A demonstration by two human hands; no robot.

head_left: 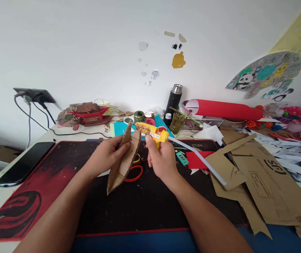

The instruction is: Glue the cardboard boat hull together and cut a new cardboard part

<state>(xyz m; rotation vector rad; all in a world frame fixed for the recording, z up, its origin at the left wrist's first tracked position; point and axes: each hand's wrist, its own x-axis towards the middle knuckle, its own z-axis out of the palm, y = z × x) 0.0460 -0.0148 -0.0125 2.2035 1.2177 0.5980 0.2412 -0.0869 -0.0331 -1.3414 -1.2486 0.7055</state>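
Pinched in my left hand [111,153] is a small boat-shaped cardboard piece [124,165], tilted with one pointed end up and the other down. My right hand [163,158] grips a yellow hot glue gun [153,131], its stained front pointing left at the upper part of the cardboard piece. Whether the nozzle touches the cardboard, I cannot tell. A long translucent glue stick [203,163] sticks out of the gun's back toward the lower right. Behind the cardboard lie red-handled scissors [134,174], partly hidden, on the dark desk mat [140,214].
Cardboard scraps [261,182] and white paper strips [295,158] cover the right side. A black phone [25,163] lies at the left. Along the wall stand a red model boat [89,114], paint jars [139,116], a black thermos [174,100] and a red paper roll [226,110].
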